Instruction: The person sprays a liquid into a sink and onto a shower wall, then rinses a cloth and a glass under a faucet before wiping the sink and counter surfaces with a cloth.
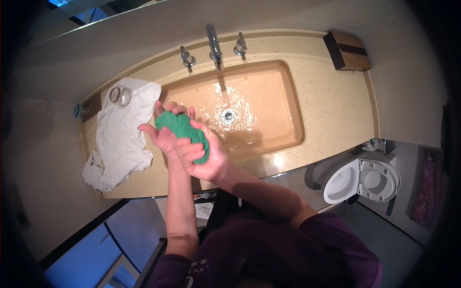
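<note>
A folded or bunched green cloth (180,126) lies between my two wet hands, over the left edge of the rectangular sink (266,104). My right hand (210,158) grips its lower end, with the fingers curled over it. Beneath the upper part of the cloth is my left hand (164,138), palm up, its thumb stretched out to the left and its fingertips showing past the cloth. Water glistens in the sink around the metal drain (228,116). Above the basin stands a chrome faucet (215,46); no stream is visible from it.
A white cloth (120,133) is spread on the counter at left, with clear glassware (125,96) on it. Two chrome tap handles (187,57) (240,45) flank the faucet. A brown tissue box (347,52) stands at the back right. A toilet (344,183) with raised lid is at lower right.
</note>
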The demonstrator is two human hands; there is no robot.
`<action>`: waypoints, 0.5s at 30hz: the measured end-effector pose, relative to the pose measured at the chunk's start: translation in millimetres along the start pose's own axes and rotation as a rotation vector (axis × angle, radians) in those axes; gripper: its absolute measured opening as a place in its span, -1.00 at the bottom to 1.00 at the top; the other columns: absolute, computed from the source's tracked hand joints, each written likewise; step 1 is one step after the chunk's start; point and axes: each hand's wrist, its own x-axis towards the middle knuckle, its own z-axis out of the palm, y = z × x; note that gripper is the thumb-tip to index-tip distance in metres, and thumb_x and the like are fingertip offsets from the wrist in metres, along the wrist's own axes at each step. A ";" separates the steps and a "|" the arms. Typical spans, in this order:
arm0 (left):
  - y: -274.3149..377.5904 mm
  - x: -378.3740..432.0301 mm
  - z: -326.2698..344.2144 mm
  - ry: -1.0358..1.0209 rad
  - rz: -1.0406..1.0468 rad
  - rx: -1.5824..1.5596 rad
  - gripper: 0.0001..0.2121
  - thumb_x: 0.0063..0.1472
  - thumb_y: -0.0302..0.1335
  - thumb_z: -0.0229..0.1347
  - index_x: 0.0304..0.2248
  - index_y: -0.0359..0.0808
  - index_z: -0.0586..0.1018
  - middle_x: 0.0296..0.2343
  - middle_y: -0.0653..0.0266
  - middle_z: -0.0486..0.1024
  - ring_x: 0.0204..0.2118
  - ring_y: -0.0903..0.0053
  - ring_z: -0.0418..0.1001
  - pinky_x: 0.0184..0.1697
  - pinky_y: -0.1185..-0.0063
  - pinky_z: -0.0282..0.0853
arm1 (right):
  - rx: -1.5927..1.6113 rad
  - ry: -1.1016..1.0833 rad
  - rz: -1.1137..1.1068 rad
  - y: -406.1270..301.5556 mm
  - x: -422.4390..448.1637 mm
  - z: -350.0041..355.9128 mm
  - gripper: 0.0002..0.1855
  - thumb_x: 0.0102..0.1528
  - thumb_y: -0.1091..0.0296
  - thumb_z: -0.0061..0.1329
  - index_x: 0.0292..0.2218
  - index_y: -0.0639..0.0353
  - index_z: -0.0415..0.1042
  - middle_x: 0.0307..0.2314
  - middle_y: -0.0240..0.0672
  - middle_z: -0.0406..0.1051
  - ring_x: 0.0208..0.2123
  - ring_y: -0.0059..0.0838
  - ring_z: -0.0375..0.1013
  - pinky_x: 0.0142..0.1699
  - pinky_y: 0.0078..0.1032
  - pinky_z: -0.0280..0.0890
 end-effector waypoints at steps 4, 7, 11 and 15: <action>16.4 2.5 5.2 0.327 -0.089 0.211 -0.67 0.40 -0.08 0.02 -0.13 -0.20 0.46 -0.32 0.32 0.35 -0.22 0.49 0.38 0.01 0.36 0.37 | -0.220 0.134 -0.142 -2.2 10.0 9.8 -0.64 0.22 0.12 0.02 -0.11 0.20 0.35 -0.46 -0.41 0.32 -0.57 -0.67 0.30 -0.51 -0.70 0.21; 23.4 9.6 17.6 0.680 -0.142 0.340 -0.67 0.42 -0.09 0.00 -0.36 -0.18 0.44 -0.53 0.42 0.32 -0.45 0.56 0.39 -0.24 0.53 0.47 | -0.525 0.369 -0.154 -10.2 7.7 7.0 -0.77 0.18 0.19 0.09 -0.30 0.13 0.40 -0.52 -0.42 0.31 -0.57 -0.63 0.30 -0.54 -0.64 0.09; 33.5 16.3 31.3 0.661 -0.334 0.693 -0.61 0.43 -0.09 -0.01 -0.44 -0.22 0.39 -0.58 0.38 0.30 -0.51 0.61 0.36 -0.33 0.51 0.48 | -0.978 0.501 -0.102 -7.9 1.3 5.5 -0.75 0.20 0.24 0.07 -0.18 0.13 0.33 -0.49 -0.39 0.31 -0.62 -0.58 0.26 -0.58 -0.58 0.16; 34.3 27.4 36.2 0.733 -0.399 0.963 -0.58 0.41 -0.09 0.03 -0.48 -0.25 0.37 -0.61 0.36 0.30 -0.57 0.60 0.34 -0.48 0.54 0.45 | -1.355 0.601 -0.179 -7.9 11.1 5.3 -0.79 0.12 0.45 0.06 -0.22 0.15 0.29 -0.54 -0.35 0.30 -0.69 -0.55 0.26 -0.66 -0.52 0.13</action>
